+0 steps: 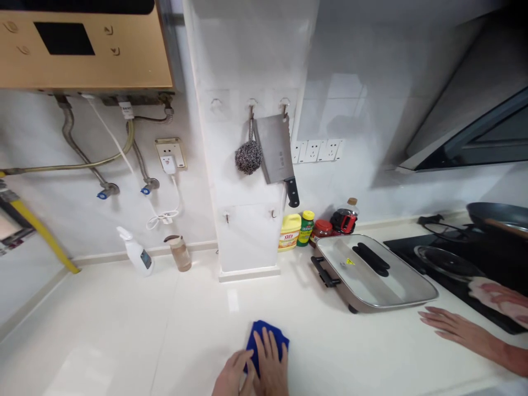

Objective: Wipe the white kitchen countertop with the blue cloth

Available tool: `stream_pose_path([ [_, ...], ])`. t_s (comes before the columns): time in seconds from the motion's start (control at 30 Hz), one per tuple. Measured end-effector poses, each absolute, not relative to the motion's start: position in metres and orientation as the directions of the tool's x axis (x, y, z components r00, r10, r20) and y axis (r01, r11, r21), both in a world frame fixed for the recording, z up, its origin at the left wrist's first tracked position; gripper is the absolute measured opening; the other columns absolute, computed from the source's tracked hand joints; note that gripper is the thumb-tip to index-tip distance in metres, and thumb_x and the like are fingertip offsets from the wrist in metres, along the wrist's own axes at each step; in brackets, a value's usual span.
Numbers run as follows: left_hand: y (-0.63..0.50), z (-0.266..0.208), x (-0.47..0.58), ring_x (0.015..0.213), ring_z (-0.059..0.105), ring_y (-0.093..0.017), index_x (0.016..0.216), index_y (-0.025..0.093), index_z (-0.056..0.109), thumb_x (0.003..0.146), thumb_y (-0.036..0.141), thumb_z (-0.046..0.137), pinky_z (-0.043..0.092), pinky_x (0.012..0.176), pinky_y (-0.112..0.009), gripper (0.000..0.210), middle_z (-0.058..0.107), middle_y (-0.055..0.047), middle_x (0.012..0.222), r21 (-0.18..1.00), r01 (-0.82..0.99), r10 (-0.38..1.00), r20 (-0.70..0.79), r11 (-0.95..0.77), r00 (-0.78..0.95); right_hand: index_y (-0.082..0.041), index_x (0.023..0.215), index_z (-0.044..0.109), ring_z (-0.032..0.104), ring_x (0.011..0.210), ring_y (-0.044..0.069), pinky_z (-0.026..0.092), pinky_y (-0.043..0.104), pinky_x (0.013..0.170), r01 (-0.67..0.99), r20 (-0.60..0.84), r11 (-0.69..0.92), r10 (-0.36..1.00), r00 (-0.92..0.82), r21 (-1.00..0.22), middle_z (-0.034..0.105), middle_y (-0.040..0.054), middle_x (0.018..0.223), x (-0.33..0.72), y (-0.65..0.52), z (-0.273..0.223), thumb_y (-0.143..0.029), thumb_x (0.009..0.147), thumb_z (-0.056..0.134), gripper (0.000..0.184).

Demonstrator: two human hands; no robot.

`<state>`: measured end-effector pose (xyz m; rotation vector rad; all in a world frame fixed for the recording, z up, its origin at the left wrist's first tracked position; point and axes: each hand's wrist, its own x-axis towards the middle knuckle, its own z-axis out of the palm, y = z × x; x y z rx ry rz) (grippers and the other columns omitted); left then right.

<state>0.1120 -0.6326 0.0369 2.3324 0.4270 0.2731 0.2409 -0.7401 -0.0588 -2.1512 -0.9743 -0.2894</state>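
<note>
Left hand (258,368): fingers spread flat, palm pressing blue cloth (266,338) onto white counter (124,330); no grasp. Cloth lies under fingertips, far edge showing beyond them.

Right hand (451,327): open, flat on counter, well apart to right of cloth, holding nothing.

Lidded electric pan (373,272): just beyond right hand. Black stove (462,258): further right. Spray bottle (136,253), jar (179,253): far beyond left hand, against wall. Cleaver (276,151), steel scourer (248,157): hung above.

Cloth (264,338) under left hand (258,368) at counter's (124,330) near edge, right hand (454,327) flat to the right, lidded pan (371,275) behind it, stove (457,261) far right, bottles (297,230) against far wall.
</note>
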Motion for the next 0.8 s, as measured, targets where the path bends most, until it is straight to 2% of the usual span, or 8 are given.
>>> stream_pose_path([
  [0.07,-0.635,0.035,0.126,0.131,0.058,-0.024,0.140,0.031,0.055,0.097,0.040,0.041,0.050,0.112,-0.043,0.047,0.062,-0.009,0.141,0.581,0.178,0.359,0.212,-0.794,0.909,-0.032,0.142,0.052,0.055,0.128,0.038,0.040,0.072,0.106,0.747,0.471,-0.313,0.618,0.629,-0.587,0.058,0.0097,0.141,0.233,-0.744,-0.058,-0.044,0.095,0.046,0.049],
  [0.13,-0.638,0.027,0.137,0.135,0.054,-0.026,0.146,0.031,0.048,0.097,0.034,0.043,0.048,0.113,-0.047,0.049,0.057,-0.010,0.147,0.443,0.137,0.297,0.317,-0.886,0.901,-0.029,0.135,0.058,0.061,0.122,0.031,0.049,0.061,0.105,0.677,0.442,-0.227,0.607,0.661,-0.700,0.064,0.0090,0.133,0.238,-0.759,-0.057,-0.040,0.100,0.038,0.043],
  [0.2,-0.643,0.014,0.147,0.140,0.048,-0.029,0.150,0.029,0.041,0.097,0.031,0.043,0.047,0.114,-0.053,0.053,0.050,-0.012,0.152,0.335,0.121,0.247,0.362,-0.934,0.899,-0.027,0.130,0.062,0.063,0.118,0.026,0.055,0.049,0.102,0.566,0.391,-0.193,0.546,0.741,-0.801,0.067,0.0081,0.129,0.252,-0.783,-0.060,-0.041,0.102,0.034,0.042],
  [0.27,-0.649,0.002,0.155,0.144,0.041,-0.033,0.153,0.027,0.034,0.097,0.029,0.044,0.045,0.114,-0.059,0.058,0.043,-0.014,0.157,0.277,0.131,0.228,0.354,-0.952,0.907,-0.026,0.127,0.063,0.064,0.117,0.025,0.057,0.044,0.099,0.518,0.371,-0.195,0.499,0.783,-0.833,0.067,0.0082,0.128,0.266,-0.810,-0.068,-0.044,0.102,0.035,0.041],
  [0.37,-0.656,-0.009,0.163,0.147,0.034,-0.036,0.156,0.029,0.026,0.097,0.030,0.044,0.043,0.113,-0.065,0.062,0.034,-0.013,0.161,0.245,0.134,0.206,0.298,-0.960,0.932,-0.026,0.125,0.064,0.066,0.114,0.026,0.060,0.043,0.095,0.562,0.396,-0.255,0.489,0.777,-0.787,0.068,0.0085,0.127,0.279,-0.844,-0.082,-0.044,0.101,0.039,0.039],
  [0.5,-0.660,-0.012,0.163,0.149,0.030,-0.039,0.156,0.036,0.018,0.095,0.038,0.049,0.035,0.115,-0.071,0.069,0.026,-0.009,0.164,0.249,0.121,0.186,0.255,-0.961,0.949,-0.027,0.125,0.066,0.062,0.120,0.027,0.060,0.046,0.097,0.725,0.503,-0.283,0.563,0.656,-0.628,0.066,0.0089,0.130,0.276,-0.856,-0.090,-0.034,0.101,0.039,0.037],
  [0.67,-0.663,-0.016,0.158,0.148,0.027,-0.046,0.156,0.036,0.018,0.083,0.053,0.064,0.026,0.114,-0.078,0.089,0.022,-0.010,0.165,0.310,0.148,0.222,0.218,-0.939,0.950,-0.024,0.122,0.065,0.065,0.115,0.027,0.061,0.047,0.094,0.792,0.586,-0.338,0.538,0.606,-0.508,0.068,0.0095,0.125,0.271,-0.846,-0.081,-0.029,0.099,0.039,0.036],
  [0.8,-0.657,-0.016,0.138,0.148,0.028,-0.045,0.156,0.037,0.021,0.080,0.045,0.067,0.026,0.113,-0.078,0.089,0.024,-0.009,0.165,0.297,0.254,0.323,0.211,-0.920,0.923,-0.024,0.124,0.061,0.063,0.116,0.027,0.061,0.046,0.094,0.803,0.562,-0.344,0.580,0.589,-0.487,0.066,0.0096,0.127,0.274,-0.850,-0.082,-0.025,0.097,0.038,0.035],
])
